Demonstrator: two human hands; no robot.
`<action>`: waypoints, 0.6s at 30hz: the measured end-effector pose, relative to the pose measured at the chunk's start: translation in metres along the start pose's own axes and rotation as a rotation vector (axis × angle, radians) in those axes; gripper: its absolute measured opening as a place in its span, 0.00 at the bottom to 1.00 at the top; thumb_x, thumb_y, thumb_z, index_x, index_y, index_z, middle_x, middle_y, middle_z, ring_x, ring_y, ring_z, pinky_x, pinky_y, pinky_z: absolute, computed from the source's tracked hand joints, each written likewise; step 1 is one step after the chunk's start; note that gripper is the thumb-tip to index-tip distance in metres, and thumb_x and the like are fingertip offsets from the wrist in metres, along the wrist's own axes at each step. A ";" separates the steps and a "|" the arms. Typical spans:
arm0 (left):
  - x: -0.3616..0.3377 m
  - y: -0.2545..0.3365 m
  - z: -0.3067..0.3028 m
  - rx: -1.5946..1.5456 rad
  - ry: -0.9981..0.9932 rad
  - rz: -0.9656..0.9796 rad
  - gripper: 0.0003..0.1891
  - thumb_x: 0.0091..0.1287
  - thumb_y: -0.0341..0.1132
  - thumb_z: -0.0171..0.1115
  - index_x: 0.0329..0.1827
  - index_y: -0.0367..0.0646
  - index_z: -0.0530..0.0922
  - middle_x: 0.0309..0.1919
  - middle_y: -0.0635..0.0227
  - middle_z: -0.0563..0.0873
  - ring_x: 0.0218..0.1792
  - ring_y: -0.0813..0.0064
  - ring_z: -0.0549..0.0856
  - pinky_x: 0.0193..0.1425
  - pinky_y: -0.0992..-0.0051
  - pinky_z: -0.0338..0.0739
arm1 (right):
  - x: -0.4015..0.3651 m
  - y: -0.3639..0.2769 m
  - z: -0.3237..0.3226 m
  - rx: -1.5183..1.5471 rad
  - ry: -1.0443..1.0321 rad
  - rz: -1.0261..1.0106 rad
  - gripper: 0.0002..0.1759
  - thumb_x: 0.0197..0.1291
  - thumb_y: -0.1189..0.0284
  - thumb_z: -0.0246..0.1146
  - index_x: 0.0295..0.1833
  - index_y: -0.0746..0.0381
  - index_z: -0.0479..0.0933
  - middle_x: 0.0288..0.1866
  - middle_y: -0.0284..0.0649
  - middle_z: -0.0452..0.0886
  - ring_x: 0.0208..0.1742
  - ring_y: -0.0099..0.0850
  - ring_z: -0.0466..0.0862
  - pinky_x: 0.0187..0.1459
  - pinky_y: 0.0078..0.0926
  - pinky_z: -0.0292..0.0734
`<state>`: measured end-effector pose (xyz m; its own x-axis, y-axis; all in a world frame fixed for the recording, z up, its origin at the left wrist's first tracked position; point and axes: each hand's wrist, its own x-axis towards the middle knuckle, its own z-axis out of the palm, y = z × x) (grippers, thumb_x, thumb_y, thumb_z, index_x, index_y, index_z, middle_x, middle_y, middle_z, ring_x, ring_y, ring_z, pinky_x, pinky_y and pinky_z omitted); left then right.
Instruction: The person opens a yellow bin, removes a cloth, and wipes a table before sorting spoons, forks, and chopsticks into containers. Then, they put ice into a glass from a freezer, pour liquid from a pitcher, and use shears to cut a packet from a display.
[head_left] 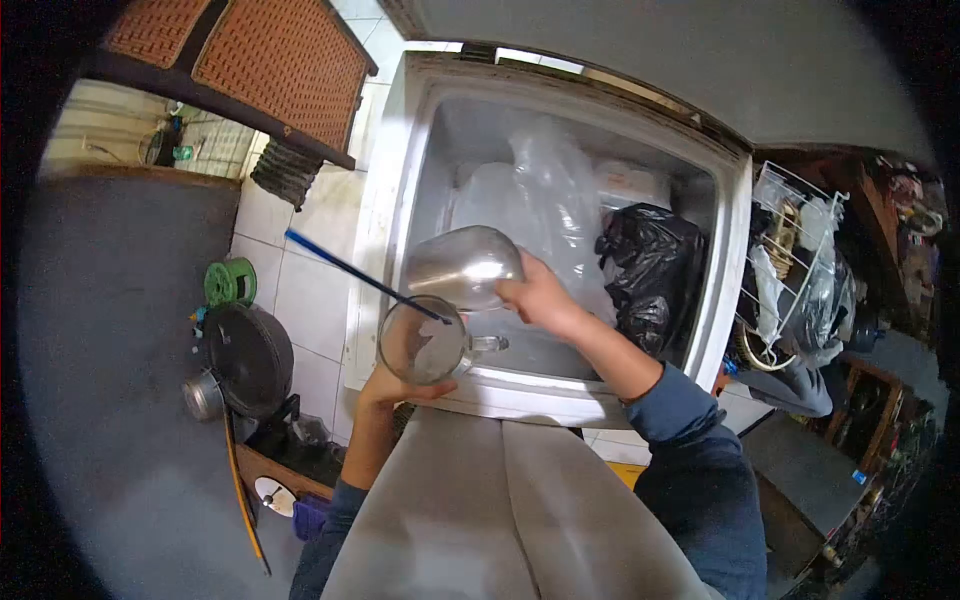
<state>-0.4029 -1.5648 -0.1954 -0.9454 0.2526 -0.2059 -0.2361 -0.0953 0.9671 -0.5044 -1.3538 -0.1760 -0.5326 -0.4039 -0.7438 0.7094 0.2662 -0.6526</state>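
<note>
My left hand (402, 387) is closed around a clear glass mug (424, 362), whose handle points right. A long blue straw-like stick (350, 270) leans out of the mug towards the upper left. Inside the mug I see something pale, but I cannot make out what it is. In my right hand (548, 298) is a shiny metal cup (468, 262), tilted on its side just above the mug. Both vessels are over the near left edge of an open chest freezer (500, 388).
Inside the freezer lie clear plastic bags (555, 190) and a black plastic bag (655, 265). A white wire rack (800, 205) with bags stands to the right. On the left are a black wok (250, 360) and a green spool-like object (229, 283).
</note>
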 end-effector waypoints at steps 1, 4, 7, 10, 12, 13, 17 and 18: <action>0.003 0.001 0.002 0.021 0.012 -0.081 0.44 0.29 0.35 0.74 0.55 0.41 0.63 0.57 0.58 0.67 0.52 0.63 0.75 0.55 0.65 0.71 | 0.009 0.013 0.005 -0.228 0.104 -0.299 0.20 0.56 0.70 0.57 0.52 0.66 0.63 0.35 0.46 0.78 0.27 0.25 0.77 0.30 0.22 0.73; 0.003 0.003 0.006 0.036 -0.012 -0.104 0.45 0.28 0.33 0.73 0.56 0.40 0.63 0.55 0.61 0.69 0.55 0.65 0.73 0.58 0.66 0.68 | -0.011 0.003 -0.003 -0.403 0.072 -0.550 0.24 0.55 0.71 0.58 0.55 0.66 0.60 0.38 0.45 0.77 0.38 0.26 0.76 0.40 0.22 0.71; 0.000 -0.006 0.007 0.029 0.016 -0.103 0.49 0.28 0.32 0.75 0.60 0.41 0.60 0.55 0.63 0.68 0.57 0.67 0.69 0.59 0.66 0.66 | -0.017 0.021 -0.028 -0.222 -0.236 -0.446 0.23 0.51 0.77 0.60 0.54 0.65 0.65 0.41 0.42 0.78 0.43 0.22 0.75 0.43 0.21 0.71; -0.003 -0.006 0.005 0.034 0.089 -0.108 0.50 0.28 0.31 0.75 0.62 0.41 0.59 0.55 0.64 0.67 0.57 0.68 0.68 0.58 0.66 0.65 | -0.005 0.054 -0.050 -0.729 -0.508 -0.094 0.13 0.51 0.73 0.59 0.43 0.64 0.74 0.32 0.37 0.79 0.31 0.25 0.77 0.33 0.25 0.73; 0.000 -0.008 0.004 0.058 0.111 -0.109 0.50 0.29 0.31 0.75 0.62 0.41 0.59 0.54 0.64 0.68 0.56 0.67 0.68 0.58 0.66 0.65 | 0.049 0.137 -0.052 -0.858 -0.549 0.108 0.10 0.49 0.70 0.59 0.34 0.65 0.78 0.28 0.38 0.80 0.27 0.28 0.78 0.30 0.29 0.73; 0.001 -0.009 0.004 0.085 0.121 -0.069 0.50 0.29 0.31 0.75 0.62 0.41 0.59 0.54 0.64 0.68 0.56 0.67 0.68 0.58 0.66 0.65 | 0.087 0.192 -0.054 -0.891 -0.546 0.154 0.10 0.48 0.69 0.59 0.32 0.64 0.79 0.27 0.38 0.80 0.28 0.28 0.79 0.30 0.30 0.73; 0.011 -0.010 0.005 0.083 0.122 -0.036 0.50 0.29 0.29 0.74 0.62 0.40 0.58 0.54 0.64 0.68 0.55 0.67 0.69 0.58 0.67 0.65 | 0.093 0.241 -0.085 -0.909 -0.425 0.160 0.10 0.49 0.68 0.59 0.33 0.63 0.80 0.27 0.38 0.80 0.28 0.29 0.79 0.30 0.31 0.73; 0.011 -0.008 0.007 0.087 0.118 -0.039 0.50 0.29 0.29 0.74 0.62 0.40 0.58 0.54 0.64 0.68 0.55 0.67 0.69 0.58 0.67 0.65 | 0.095 0.250 -0.092 -0.912 -0.385 0.164 0.10 0.49 0.68 0.59 0.33 0.63 0.80 0.28 0.38 0.80 0.28 0.29 0.80 0.31 0.31 0.74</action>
<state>-0.4098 -1.5545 -0.2047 -0.9571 0.1388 -0.2544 -0.2573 -0.0029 0.9663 -0.4201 -1.2453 -0.4232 -0.1603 -0.5147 -0.8423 0.0499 0.8480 -0.5277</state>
